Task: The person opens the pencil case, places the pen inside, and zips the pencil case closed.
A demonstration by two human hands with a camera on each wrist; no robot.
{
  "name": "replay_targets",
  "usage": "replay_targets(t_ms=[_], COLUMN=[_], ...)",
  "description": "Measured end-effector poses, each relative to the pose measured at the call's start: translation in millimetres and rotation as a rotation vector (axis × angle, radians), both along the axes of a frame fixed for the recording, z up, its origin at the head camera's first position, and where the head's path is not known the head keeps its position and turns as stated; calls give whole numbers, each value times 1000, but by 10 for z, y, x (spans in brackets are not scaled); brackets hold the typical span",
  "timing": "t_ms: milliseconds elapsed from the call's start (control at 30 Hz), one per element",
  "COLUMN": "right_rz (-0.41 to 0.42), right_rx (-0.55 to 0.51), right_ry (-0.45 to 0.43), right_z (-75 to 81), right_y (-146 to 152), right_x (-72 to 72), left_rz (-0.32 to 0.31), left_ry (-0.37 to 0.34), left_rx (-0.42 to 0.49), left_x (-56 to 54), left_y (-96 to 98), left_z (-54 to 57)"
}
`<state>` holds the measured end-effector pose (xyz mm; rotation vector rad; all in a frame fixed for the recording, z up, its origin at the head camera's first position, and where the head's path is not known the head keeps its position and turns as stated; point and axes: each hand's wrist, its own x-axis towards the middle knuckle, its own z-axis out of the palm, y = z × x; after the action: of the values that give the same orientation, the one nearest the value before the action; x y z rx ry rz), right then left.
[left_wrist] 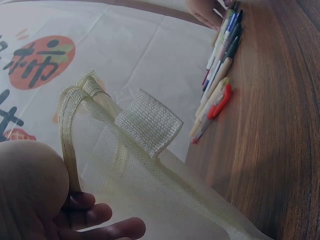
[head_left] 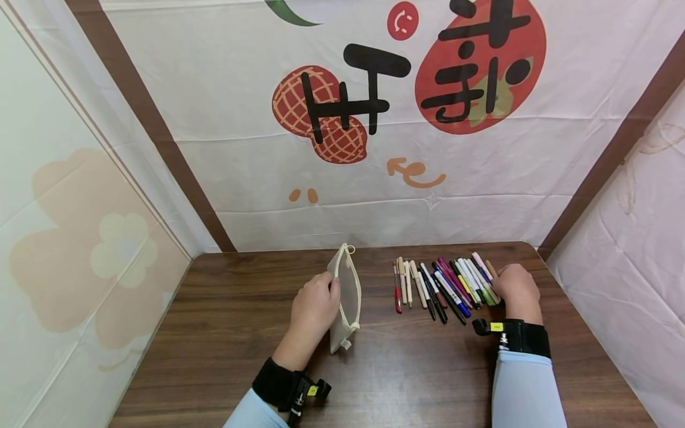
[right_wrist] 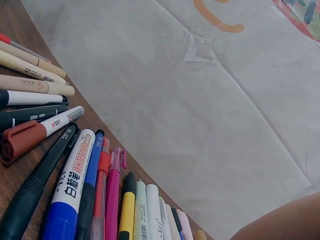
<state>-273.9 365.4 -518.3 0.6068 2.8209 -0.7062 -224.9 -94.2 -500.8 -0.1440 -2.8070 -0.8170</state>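
Observation:
My left hand [head_left: 316,306] grips one side of an off-white mesh zip pouch [head_left: 349,297] held upright over the table, its mouth parted toward the right. In the left wrist view, the thumb and curled fingers hold the edge of the pouch [left_wrist: 150,185], and a woven tab [left_wrist: 150,122] sticks out of it. At the right end of a row of pens and markers, my right hand [head_left: 516,291] reaches down beside a tan pen [head_left: 490,268]. Its fingertips are hidden, so I cannot tell whether they pinch a pen.
The row holds several pens, including a red pen [head_left: 398,291] at its left end, a blue-capped whiteboard marker [right_wrist: 72,185] and a brown-capped marker [right_wrist: 37,135]. They lie on a brown wooden table [head_left: 407,380]. A printed white cloth [head_left: 230,160] hangs behind the table's far edge.

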Motion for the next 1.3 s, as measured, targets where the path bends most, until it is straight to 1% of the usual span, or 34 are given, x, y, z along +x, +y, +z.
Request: replay_targets(t_ms=[300,433,667,900,1000,1133,1300], right_rz=[-27,-47,-99,-167,-169,-139,-107], right_rx=[-17,-27,-41,-111,-126,-115,-166], right_ry=[10,23,71,156,185,220,263], right_z=[-29,-3,72,123,141,173,261], right_y=[24,10,-9,-62,-78,-86,-138], right_x=[-7,5,32,2,-12,-31,-64], left_rz=[4,6,9,8,6,3,6], left_ry=[-15,-18,-22,-26,-21,-17,-11], left_rx=[22,30,43,57,69,84,90], left_x=[0,2,5,-13,-18,-23,-38], left_y=[9,11,10,16,18,19,30], left_z=[4,10,17,7,8,8,2])
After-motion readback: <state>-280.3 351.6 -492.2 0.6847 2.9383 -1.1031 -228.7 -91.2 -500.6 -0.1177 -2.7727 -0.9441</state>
